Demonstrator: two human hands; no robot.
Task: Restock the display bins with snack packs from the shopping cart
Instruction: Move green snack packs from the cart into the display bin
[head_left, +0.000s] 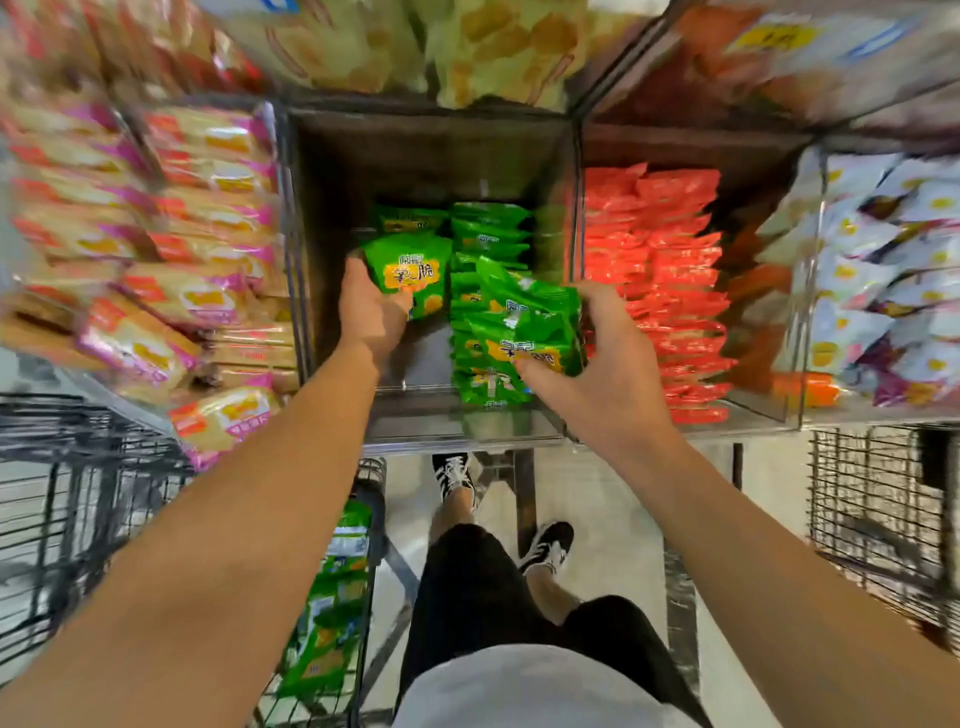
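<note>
A clear-walled display bin (431, 156) sits in the middle of the shelf, partly filled with green snack packs (488, 234) stacked along its right side. My left hand (371, 312) grips one green pack (410, 267) over the bin's bare left half. My right hand (597, 364) holds a bunch of green packs (524, 322) above the stacked row. More green packs (332, 597) lie in the shopping cart (78, 493) at the lower left.
Pink-and-yellow packs (208, 218) fill the bin to the left, red packs (670, 291) the bin to the right, white packs (883, 260) further right. A wire basket (883, 519) stands at the lower right. My legs and shoes (457, 475) are below the shelf edge.
</note>
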